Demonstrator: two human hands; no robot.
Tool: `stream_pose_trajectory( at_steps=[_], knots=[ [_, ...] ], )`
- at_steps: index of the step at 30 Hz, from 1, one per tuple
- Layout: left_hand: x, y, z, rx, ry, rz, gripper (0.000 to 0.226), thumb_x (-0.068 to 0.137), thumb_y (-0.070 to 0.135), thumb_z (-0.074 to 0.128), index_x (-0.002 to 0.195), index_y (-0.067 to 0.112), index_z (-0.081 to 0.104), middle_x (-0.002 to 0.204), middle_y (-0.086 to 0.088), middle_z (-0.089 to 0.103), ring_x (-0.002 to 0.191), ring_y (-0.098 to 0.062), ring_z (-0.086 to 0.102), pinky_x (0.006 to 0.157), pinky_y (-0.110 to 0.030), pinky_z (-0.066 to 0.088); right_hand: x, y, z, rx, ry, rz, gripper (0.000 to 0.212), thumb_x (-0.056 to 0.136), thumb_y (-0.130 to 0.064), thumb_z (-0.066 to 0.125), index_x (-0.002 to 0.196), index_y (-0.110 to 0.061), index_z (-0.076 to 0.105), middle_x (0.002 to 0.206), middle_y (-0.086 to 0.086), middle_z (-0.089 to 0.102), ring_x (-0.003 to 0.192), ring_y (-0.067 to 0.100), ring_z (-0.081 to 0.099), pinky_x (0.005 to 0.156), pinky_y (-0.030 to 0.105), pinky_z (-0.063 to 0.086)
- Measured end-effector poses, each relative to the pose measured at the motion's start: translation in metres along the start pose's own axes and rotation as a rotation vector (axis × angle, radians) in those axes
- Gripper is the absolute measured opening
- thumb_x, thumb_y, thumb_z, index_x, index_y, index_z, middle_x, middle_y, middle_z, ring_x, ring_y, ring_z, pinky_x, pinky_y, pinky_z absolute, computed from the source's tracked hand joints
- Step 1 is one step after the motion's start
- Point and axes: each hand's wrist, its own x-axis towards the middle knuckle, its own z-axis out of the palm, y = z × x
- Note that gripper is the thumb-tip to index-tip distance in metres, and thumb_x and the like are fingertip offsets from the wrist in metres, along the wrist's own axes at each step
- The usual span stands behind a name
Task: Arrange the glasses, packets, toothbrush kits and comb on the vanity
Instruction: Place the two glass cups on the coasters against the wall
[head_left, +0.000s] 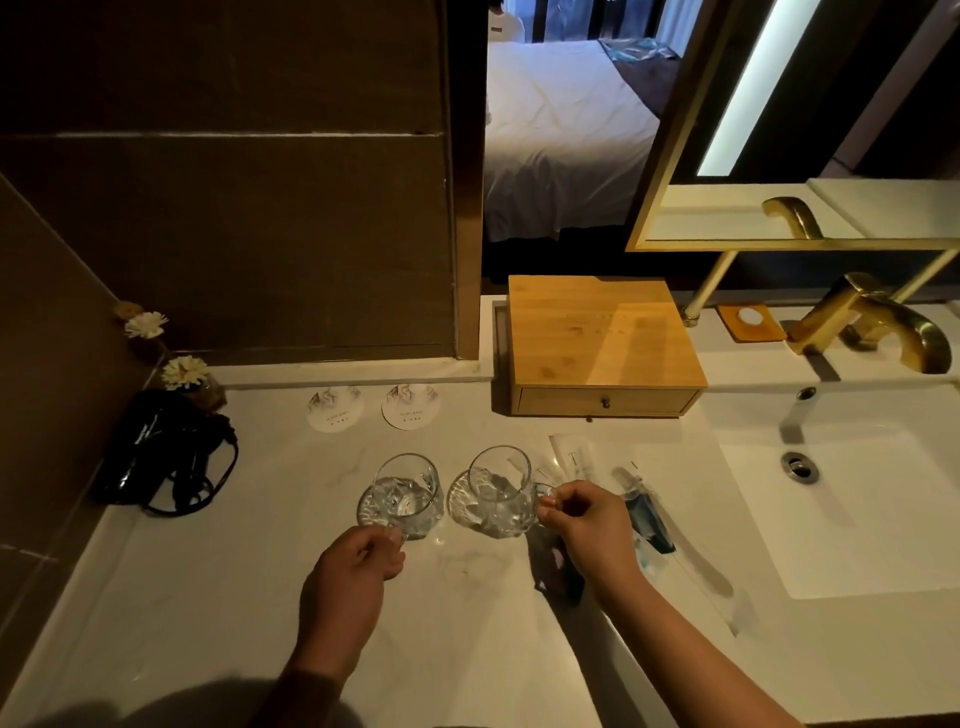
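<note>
Two clear glasses are held side by side over the white vanity top (218, 597). My left hand (353, 566) grips the near rim of the left glass (408, 493). My right hand (582, 514) pinches the right side of the right glass (498, 491), which tilts slightly. Two round paper coasters (332, 409) (411, 406) lie farther back, bare. To the right of my right hand lie white sachet packets (569, 457) and clear toothbrush kits with blue contents (644, 512). A dark packet (556, 571) lies partly hidden under my right wrist. I cannot pick out the comb.
A wooden drawer box (602, 343) stands at the back centre. A black hair dryer with its cord (166, 452) lies at the left, with small flower pots (184, 374) behind it. The sink basin (852, 509) and gold tap (872, 322) are at the right.
</note>
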Motion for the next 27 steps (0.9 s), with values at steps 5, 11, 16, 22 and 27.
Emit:
stream_pose_trajectory(
  at_steps=[5,11,16,22,27],
  knots=[
    [-0.002,-0.005,-0.003,-0.015,0.001,0.003,0.031,0.07,0.058,0.065,0.083,0.031,0.076,0.074,0.004,0.079,0.073,-0.015,0.078,0.089,-0.057,0.059,-0.001,-0.004,-0.009,-0.278,-0.038,-0.131,0.017,0.08,-0.011,0.074,0.074,-0.026,0.069,0.072,-0.015,0.065,0.071,0.005,0.061,0.06,0.017,0.045],
    [-0.009,-0.007,-0.006,-0.008,-0.002,-0.007,0.031,0.07,0.059,0.064,0.082,0.033,0.076,0.076,0.005,0.079,0.074,-0.013,0.078,0.089,-0.055,0.059,-0.007,-0.015,-0.022,-0.488,-0.153,-0.254,0.011,0.085,-0.025,0.072,0.095,-0.018,0.071,0.089,-0.002,0.069,0.08,0.011,0.061,0.074,0.03,0.056],
    [-0.009,-0.01,-0.011,0.01,-0.002,-0.008,0.028,0.073,0.055,0.063,0.086,0.034,0.076,0.079,0.007,0.08,0.076,-0.013,0.078,0.088,-0.054,0.06,-0.011,-0.023,-0.029,-0.581,-0.201,-0.393,0.017,0.089,-0.03,0.069,0.101,-0.019,0.073,0.094,-0.001,0.07,0.084,0.011,0.061,0.078,0.03,0.055],
    [-0.005,-0.012,-0.018,0.01,0.004,-0.008,0.03,0.071,0.056,0.063,0.086,0.034,0.076,0.079,0.006,0.08,0.076,-0.014,0.078,0.088,-0.055,0.06,-0.003,-0.027,-0.027,-0.687,-0.224,-0.396,0.015,0.09,-0.028,0.067,0.1,-0.019,0.073,0.1,0.0,0.07,0.088,0.013,0.061,0.082,0.029,0.054],
    [-0.002,-0.007,-0.028,0.07,0.005,0.018,0.031,0.073,0.059,0.059,0.089,0.038,0.074,0.08,0.012,0.079,0.076,-0.007,0.077,0.086,-0.051,0.062,0.003,-0.035,-0.021,-0.638,-0.186,-0.397,0.017,0.089,-0.027,0.069,0.104,-0.019,0.074,0.097,0.0,0.07,0.083,0.011,0.061,0.08,0.028,0.055]
  ],
)
